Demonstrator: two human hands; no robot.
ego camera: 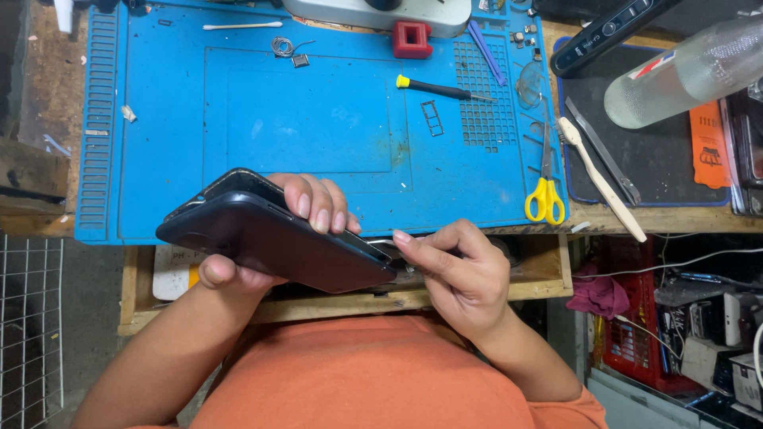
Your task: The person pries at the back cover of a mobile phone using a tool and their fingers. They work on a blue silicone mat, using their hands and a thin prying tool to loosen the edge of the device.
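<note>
Phone in our left hand, held tilted just off near edge of blue mat, fingers wrapped over top, thumb under. Our right hand pinched shut on thin metal tool at phone's right end. Farther: yellow scissors near mat's right corner, screwdriver mid-mat, red block at far edge.

My worn wooden work surface carries a blue silicone repair mat; on it lie a yellow-capped black screwdriver, yellow-handled scissors, a red plastic block and a white cotton swab.
</note>
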